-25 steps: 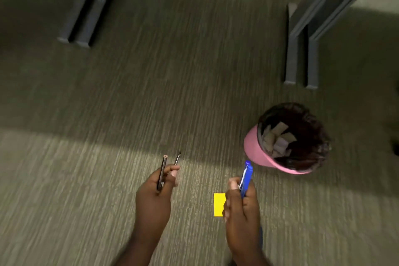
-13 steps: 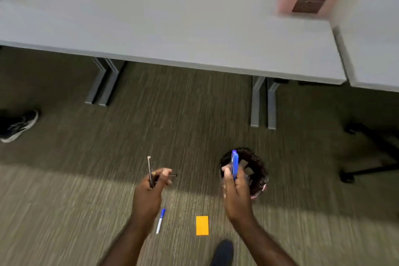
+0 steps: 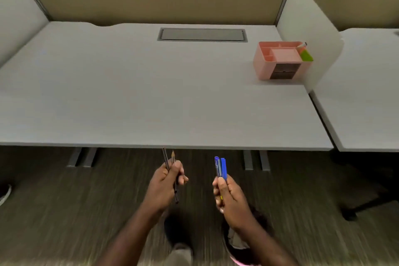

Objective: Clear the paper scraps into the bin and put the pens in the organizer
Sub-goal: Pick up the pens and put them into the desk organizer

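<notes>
View tilting up since half a second ago: desk now filling mid-frame, bin dropping to the bottom edge behind the right wrist. Left hand is gripping two dark pencils; right hand is gripping blue pens (both low centre, tips up). Organizer is sitting upper right on the desk.

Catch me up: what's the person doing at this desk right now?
A person stands before a grey desk, each hand shut on writing tools. The left hand holds a pencil and a dark pen; the right hand holds blue pens. The pink organizer sits at the desk's far right, not yet reached. The bin is on the floor beneath the right arm.
</notes>
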Available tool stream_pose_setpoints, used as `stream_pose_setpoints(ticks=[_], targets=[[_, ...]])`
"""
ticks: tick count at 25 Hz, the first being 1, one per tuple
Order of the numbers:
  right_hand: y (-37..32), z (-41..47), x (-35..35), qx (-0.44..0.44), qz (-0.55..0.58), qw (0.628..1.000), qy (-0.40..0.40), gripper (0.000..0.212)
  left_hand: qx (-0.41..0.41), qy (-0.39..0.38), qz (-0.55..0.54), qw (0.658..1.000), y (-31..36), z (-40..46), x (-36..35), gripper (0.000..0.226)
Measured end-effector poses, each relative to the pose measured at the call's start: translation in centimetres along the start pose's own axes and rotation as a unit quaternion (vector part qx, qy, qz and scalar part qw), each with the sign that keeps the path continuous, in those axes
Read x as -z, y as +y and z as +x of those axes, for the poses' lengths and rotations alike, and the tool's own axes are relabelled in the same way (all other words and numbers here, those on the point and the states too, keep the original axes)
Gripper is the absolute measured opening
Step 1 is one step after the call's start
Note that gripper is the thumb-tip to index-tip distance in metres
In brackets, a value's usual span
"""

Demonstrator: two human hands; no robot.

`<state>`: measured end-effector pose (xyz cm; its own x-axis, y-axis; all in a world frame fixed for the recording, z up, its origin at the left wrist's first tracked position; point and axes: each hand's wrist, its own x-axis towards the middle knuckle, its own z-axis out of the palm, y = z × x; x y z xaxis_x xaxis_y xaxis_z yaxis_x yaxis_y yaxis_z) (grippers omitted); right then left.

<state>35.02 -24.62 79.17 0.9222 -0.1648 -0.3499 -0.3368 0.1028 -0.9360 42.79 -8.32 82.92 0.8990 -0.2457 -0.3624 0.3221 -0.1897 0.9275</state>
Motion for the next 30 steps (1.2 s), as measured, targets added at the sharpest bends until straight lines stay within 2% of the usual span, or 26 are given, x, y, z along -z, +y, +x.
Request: stream_pose_setpoints(ticks=[4, 8, 11, 14, 18, 22, 24, 27, 30], targets=[[-5.3, 7.3, -2.5, 0.017, 0.011, 0.999, 0.048, 0.024, 0.017, -0.062, 0.001, 0.998, 4.7, 8.7, 2.8, 0.027], [-10.2, 12.4, -2.6, 0.016, 0.059, 0.995, 0.079, 0.029, 0.013, -0.086, -0.001, 0.996, 8.7, 15.5, 4.2, 0.030], [-12.8, 15.6, -1.0, 0.023, 0.097, 0.990, 0.102, 0.038, 0.003, -0.131, -0.055, 0.990, 10.8, 19.9, 3.3, 0.037], [-14.8, 19.2, 1.9, 0.024, 0.107, 0.983, 0.145, 0.032, -0.004, -0.165, -0.071, 0.984, 13.1, 23.8, 0.8, 0.035], [-16.3, 24.6, 7.0, 0.061, 0.036, 0.970, 0.231, 0.023, -0.051, -0.195, -0.030, 0.979, 16.0, 28.8, -3.3, 0.028], [-18.9, 29.2, 13.2, 0.124, -0.059, 0.944, 0.300, 0.014, -0.064, -0.179, 0.013, 0.982, 18.3, 33.8, -7.1, 0.020], [-20.5, 31.4, 16.3, 0.144, -0.065, 0.925, 0.347, 0.010, -0.087, -0.161, 0.041, 0.982, 19.1, 35.8, -8.4, 0.017], [-22.0, 33.8, 19.8, 0.180, -0.119, 0.874, 0.436, 0.017, -0.108, -0.128, 0.046, 0.985, 19.9, 37.9, -9.5, 0.018], [-22.3, 35.1, 21.2, 0.220, -0.170, 0.830, 0.483, 0.021, -0.104, -0.116, 0.046, 0.987, 20.3, 38.7, -9.9, 0.018]])
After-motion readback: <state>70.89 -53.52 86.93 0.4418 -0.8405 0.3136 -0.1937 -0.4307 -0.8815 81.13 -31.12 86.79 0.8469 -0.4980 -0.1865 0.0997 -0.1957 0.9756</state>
